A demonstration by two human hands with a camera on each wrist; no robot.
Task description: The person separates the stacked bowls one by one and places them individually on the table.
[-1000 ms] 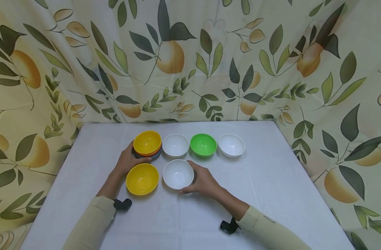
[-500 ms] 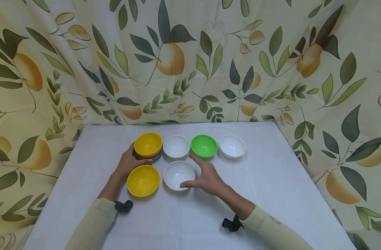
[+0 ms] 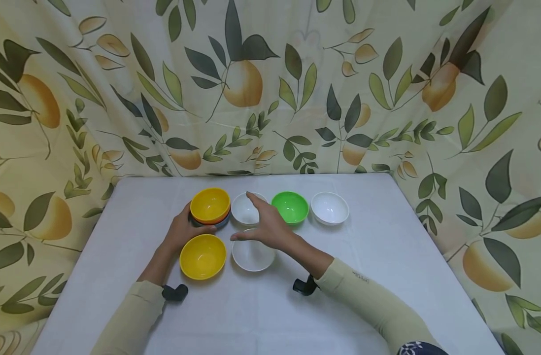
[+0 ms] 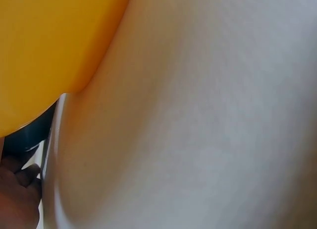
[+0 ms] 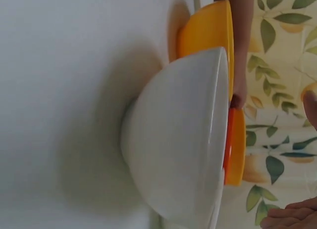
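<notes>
In the head view my left hand (image 3: 180, 230) holds a stack at the back left: a yellow bowl (image 3: 210, 205) on top, an orange rim and a dark bowl beneath. My right hand (image 3: 272, 228), thumb and fingers spread, hovers over the gap between the front white bowl (image 3: 253, 256) and the back white bowl (image 3: 245, 209), partly covering both; it holds nothing. The right wrist view has the near white bowl (image 5: 173, 135) large, with part of the hand (image 5: 292, 216) at the right edge. In the left wrist view a yellow bowl (image 4: 54, 45) fills the upper left.
A second yellow bowl (image 3: 202, 257) stands in front of the stack. Right of the back white bowl are a green bowl (image 3: 290, 207) and another white bowl (image 3: 330, 208). The white-covered table (image 3: 208, 320) ends at a patterned curtain (image 3: 297, 123).
My right hand has let go of the front white bowl, risen and moved left and back above it. The bowls stand where they were, and my left hand keeps its grip on the stack.
</notes>
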